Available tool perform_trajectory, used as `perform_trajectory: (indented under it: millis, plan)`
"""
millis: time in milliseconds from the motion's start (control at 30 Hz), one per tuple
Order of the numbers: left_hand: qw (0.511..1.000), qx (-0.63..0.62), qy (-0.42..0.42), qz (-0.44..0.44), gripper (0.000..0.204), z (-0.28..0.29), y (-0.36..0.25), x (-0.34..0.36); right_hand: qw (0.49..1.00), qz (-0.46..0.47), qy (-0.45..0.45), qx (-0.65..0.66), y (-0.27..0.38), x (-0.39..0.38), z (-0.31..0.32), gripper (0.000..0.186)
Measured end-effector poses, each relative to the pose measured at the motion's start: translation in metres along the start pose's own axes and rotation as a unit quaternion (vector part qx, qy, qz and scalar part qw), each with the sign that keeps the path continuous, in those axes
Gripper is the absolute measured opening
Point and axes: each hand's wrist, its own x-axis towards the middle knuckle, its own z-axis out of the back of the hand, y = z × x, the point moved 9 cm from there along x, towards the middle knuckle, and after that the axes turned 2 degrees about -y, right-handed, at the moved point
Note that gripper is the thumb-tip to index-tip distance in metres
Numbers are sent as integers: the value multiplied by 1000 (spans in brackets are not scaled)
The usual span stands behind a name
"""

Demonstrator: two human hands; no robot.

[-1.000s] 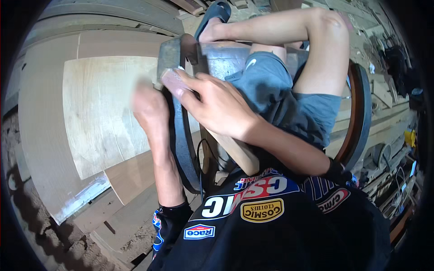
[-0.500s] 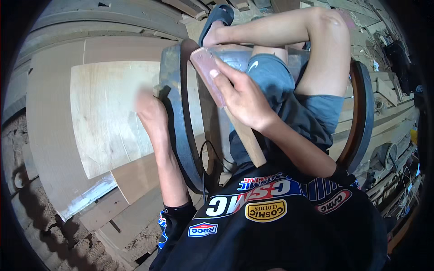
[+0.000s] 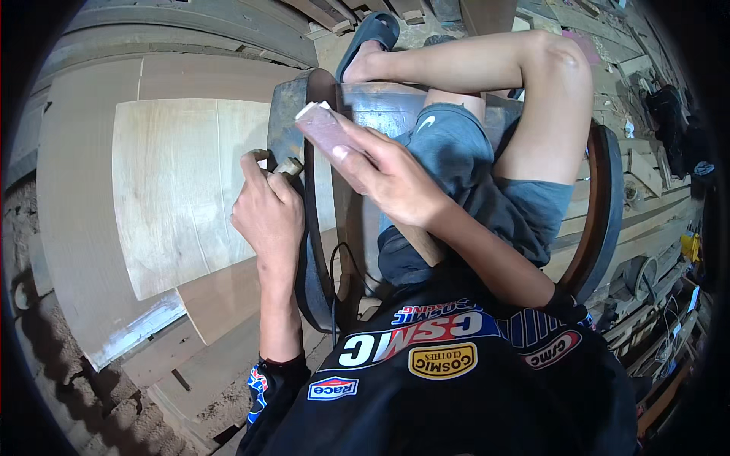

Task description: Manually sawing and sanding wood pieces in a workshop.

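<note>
My right hand (image 3: 388,171) is closed round a wooden stick (image 3: 418,242) with pinkish sandpaper (image 3: 334,140) wrapped about its far end. The thumb presses on the paper, and the stick slants back toward my body. Beside the left curved dark wooden piece (image 3: 310,258), my left hand (image 3: 268,209) has its fingers curled round a small wooden piece (image 3: 289,166). That piece is mostly hidden by the fingers. Below the left hand lies a pale wooden panel (image 3: 167,197).
Brownish boards (image 3: 76,175) surround the pale panel. Another curved dark piece (image 3: 602,205) stands at my right. A black cable (image 3: 334,262) loops by the left curve. Stacked planks (image 3: 639,220) and clutter lie at right, and a rough dusty patch (image 3: 61,357) at lower left.
My left hand, blurred before, now shows clearly, with its fingers curled about the small wooden piece. The sandpaper-wrapped stick has moved slightly left and nearer in my right hand.
</note>
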Motion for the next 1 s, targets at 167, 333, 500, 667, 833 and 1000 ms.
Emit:
perform_trajectory:
  millis: [167, 333, 500, 667, 833, 1000]
  plan:
    - [998, 42, -14, -43, 16, 1, -7, 2, 992, -20, 20, -125, 3, 9, -21, 44]
    - [997, 42, -27, -58, 11, 0, -8, 4, 982, -23, 33, -184, 18, 28, -29, 43]
    - [998, 51, -7, -48, 11, -3, -4, 8, 991, 10, 44, -126, 14, 16, -24, 41]
    - [998, 25, -17, -48, 11, -4, -2, 11, 978, 8, 41, -206, 12, 39, -32, 40]
    - [998, 39, -26, -35, 13, -2, 1, 15, 991, 37, 15, -129, 15, 23, -24, 41]
    - [999, 31, -25, -18, 15, -2, 4, 13, 974, 63, 17, -216, 13, 42, -35, 41]
